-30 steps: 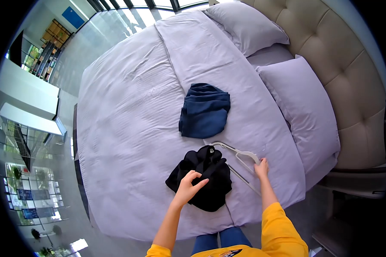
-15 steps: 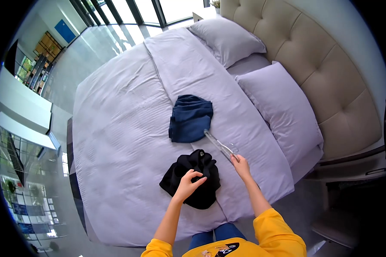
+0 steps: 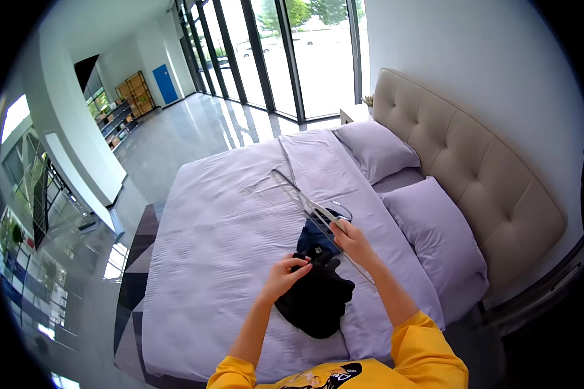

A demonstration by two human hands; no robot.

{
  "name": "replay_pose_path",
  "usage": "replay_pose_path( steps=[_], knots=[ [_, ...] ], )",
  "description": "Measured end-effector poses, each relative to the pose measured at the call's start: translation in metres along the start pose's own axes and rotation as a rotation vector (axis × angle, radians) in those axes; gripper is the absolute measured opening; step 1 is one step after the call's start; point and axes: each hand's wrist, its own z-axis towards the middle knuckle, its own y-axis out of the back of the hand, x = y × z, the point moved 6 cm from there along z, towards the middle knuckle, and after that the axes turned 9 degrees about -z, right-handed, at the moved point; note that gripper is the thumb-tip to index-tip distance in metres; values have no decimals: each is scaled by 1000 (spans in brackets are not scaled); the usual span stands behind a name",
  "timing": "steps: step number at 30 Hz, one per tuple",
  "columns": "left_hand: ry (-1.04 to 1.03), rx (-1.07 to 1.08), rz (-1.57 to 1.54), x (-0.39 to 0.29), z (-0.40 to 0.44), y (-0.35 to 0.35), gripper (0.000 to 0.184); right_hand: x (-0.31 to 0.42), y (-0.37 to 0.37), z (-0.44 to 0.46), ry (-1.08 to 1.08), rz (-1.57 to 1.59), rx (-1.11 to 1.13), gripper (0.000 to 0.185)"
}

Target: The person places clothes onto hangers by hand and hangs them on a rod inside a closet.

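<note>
My left hand (image 3: 288,273) pinches the upper left edge of a black garment (image 3: 318,301), which is bunched up near the front of the bed. Closed around the neck area of a light-coloured hanger (image 3: 318,209) is my right hand (image 3: 352,240), holding it up above the bed. The hanger slants from upper left to lower right, and its hook points toward the pillows. Behind the hanger and the black garment lies a folded dark blue garment (image 3: 313,238), partly hidden by both.
The bed has a pale lilac cover (image 3: 214,259), two pillows (image 3: 377,150) on the right and a beige padded headboard (image 3: 464,165). A white bedside table (image 3: 355,114) stands beyond it. A patterned rug (image 3: 133,279) shows at the bed's left side.
The view has tilted up toward the windows. My right hand has lifted and turned the hanger over the blue garment. My left hand has closed on the black garment's edge.
</note>
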Motion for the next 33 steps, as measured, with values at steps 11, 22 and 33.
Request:
replay_pose_path(
  steps=[11,22,33],
  knots=[
    [-306,-137,-90,-109,-21,68,33,97,51,-21,174,-140,-62,42],
    [-433,-390,129,-126,-34,108,28,89,74,-28,132,-287,-14,49],
    [-165,-31,369,-149,-27,58,32,110,16,-22,231,-224,176,47]
  ],
)
